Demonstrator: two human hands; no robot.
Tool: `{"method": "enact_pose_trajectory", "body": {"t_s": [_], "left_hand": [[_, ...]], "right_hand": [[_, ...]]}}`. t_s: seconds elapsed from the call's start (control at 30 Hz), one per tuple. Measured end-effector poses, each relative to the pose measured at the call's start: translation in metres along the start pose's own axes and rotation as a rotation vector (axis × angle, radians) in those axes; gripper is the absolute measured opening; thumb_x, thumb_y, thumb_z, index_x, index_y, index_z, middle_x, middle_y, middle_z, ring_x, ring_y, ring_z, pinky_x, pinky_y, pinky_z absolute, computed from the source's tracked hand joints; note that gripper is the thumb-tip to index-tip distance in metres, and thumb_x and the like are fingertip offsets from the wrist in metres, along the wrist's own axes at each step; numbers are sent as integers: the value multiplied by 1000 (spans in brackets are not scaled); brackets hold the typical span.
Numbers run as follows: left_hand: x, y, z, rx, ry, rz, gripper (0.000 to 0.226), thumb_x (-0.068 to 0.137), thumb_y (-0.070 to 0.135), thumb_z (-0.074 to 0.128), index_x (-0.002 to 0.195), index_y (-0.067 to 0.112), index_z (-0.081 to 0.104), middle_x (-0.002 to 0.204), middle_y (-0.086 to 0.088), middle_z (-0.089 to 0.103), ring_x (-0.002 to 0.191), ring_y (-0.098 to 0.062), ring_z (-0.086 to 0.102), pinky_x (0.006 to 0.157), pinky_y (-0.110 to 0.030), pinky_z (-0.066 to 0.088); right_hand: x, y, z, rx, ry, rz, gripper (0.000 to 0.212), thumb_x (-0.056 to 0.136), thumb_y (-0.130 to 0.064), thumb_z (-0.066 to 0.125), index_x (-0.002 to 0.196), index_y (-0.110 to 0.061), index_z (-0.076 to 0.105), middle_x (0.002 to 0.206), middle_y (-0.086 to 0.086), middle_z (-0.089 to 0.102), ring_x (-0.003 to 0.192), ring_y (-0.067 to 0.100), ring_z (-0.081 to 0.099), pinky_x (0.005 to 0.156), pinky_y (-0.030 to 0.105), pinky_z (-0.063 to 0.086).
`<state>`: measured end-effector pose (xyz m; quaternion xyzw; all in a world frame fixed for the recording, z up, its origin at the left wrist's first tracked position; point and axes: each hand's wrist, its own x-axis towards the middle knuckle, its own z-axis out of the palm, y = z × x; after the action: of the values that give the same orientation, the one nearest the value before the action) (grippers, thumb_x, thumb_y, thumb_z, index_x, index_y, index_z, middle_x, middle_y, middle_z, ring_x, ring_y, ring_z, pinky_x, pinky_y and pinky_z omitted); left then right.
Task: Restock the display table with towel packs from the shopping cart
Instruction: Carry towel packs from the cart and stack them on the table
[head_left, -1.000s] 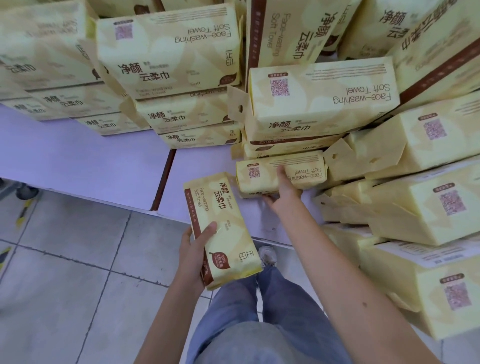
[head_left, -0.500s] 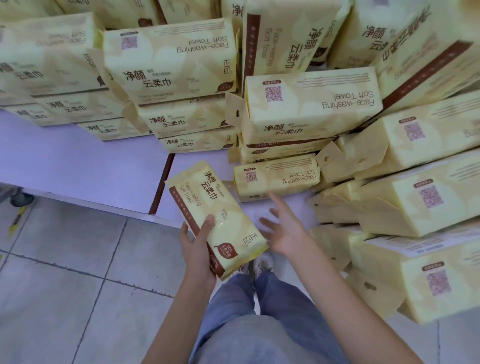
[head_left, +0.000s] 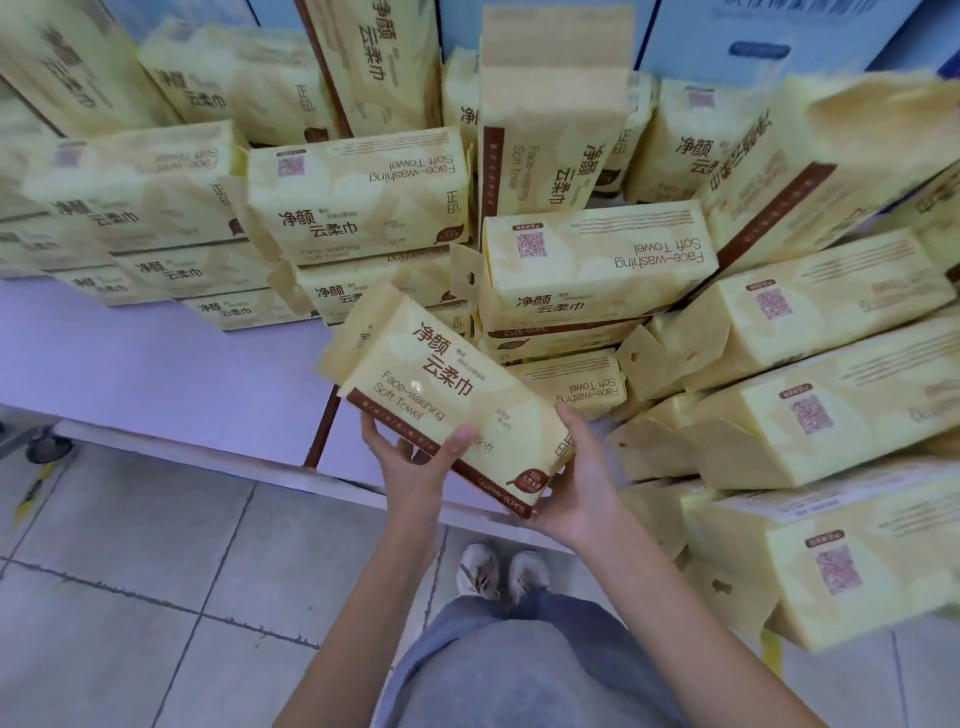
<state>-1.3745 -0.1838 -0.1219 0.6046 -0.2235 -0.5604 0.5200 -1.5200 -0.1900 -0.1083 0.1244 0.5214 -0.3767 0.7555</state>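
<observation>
Left hand: we see it grip the towel pack at its near long edge, thumb on top.
Right hand: it holds the pack's lower right end, fingers curled round it.
Towel pack: tilted, held over the display table's front edge.
Just behind: a lying pack on the table.
Further out: stacked packs crowd the table's back and right, some leaning.
Below: we see tiled floor and shoes.

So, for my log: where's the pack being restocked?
Head view, centre: the pack is held by left hand and right hand over the front edge of the table.
</observation>
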Motion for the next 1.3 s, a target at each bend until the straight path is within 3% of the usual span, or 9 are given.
{"method": "enact_pose_trajectory", "body": {"t_s": [0.1, 0.23, 0.37, 0.5, 0.7, 0.87, 1.0, 1.17, 1.3], "left_hand": [[13, 20, -17, -72, 68, -74, 95, 61, 38, 78, 142, 29, 29, 129, -3, 56, 119, -27, 55, 94, -46, 47], [33, 43, -41, -17, 26, -160, 57, 83, 56, 53, 133, 30, 47, 128, 3, 55, 115, -27, 55, 92, -47, 47], [44, 46, -27, 156, -48, -340, 45, 82, 55, 61, 118, 29, 56, 111, -1, 62, 104, -25, 58, 92, -48, 48], [40, 28, -8, 60, 81, -279, 32, 80, 34, 72, 107, 27, 56, 104, -2, 65, 96, -21, 59, 69, -35, 49], [29, 9, 16, -66, 114, -142, 27, 76, 19, 77, 95, 23, 59, 93, 1, 65, 86, -17, 63, 70, -37, 55], [25, -8, 35, -93, 79, -44, 34, 77, 11, 76, 102, 19, 55, 106, -3, 63, 93, -15, 62, 76, -31, 55], [38, -10, 46, -19, 2, 24, 35, 77, 7, 76, 100, 22, 55, 98, 4, 63, 74, 8, 63, 61, -11, 49], [49, -17, 44, 94, -63, 52, 42, 77, 17, 77, 109, 20, 51, 106, 1, 62, 90, -5, 62, 66, -13, 50], [50, -23, 45, 77, -63, 18, 41, 77, 21, 77, 107, 25, 49, 113, -2, 62, 100, -13, 60, 71, -15, 52]], "right_hand": [[3, -9, -6, -54, 12, -174, 47, 74, -44, 72, 112, -18, 64, 104, 7, 72, 98, 26, 68, 86, 45, 55], [3, -21, -11, -221, 30, -459, 29, 81, -25, 69, 109, -25, 61, 85, -6, 75, 71, 7, 71, 54, 25, 55], [10, -25, -13, -389, 28, -629, 43, 77, -18, 73, 117, -26, 62, 116, 1, 69, 106, 17, 64, 90, 37, 51], [13, -26, -5, -353, 71, -726, 71, 67, -40, 76, 132, -23, 53, 123, -2, 65, 113, 14, 60, 96, 35, 48], [29, -42, 6, -68, 259, -549, 74, 75, -42, 76, 138, -24, 43, 138, -1, 51, 125, 20, 50, 108, 45, 38], [37, -54, 12, 80, 306, -614, 31, 79, -34, 75, 98, -25, 53, 104, -5, 66, 102, 16, 63, 97, 41, 49], [47, -53, 5, 70, 365, -561, 54, 81, -47, 69, 118, -15, 47, 114, 0, 62, 107, 19, 59, 99, 40, 47], [55, -51, 3, 32, 441, -579, 72, 81, -51, 65, 133, -8, 40, 129, 3, 57, 115, 21, 56, 102, 39, 45], [57, -52, 7, -2, 460, -588, 74, 82, -55, 62, 135, -8, 39, 127, 0, 56, 113, 18, 55, 93, 28, 44]]}}
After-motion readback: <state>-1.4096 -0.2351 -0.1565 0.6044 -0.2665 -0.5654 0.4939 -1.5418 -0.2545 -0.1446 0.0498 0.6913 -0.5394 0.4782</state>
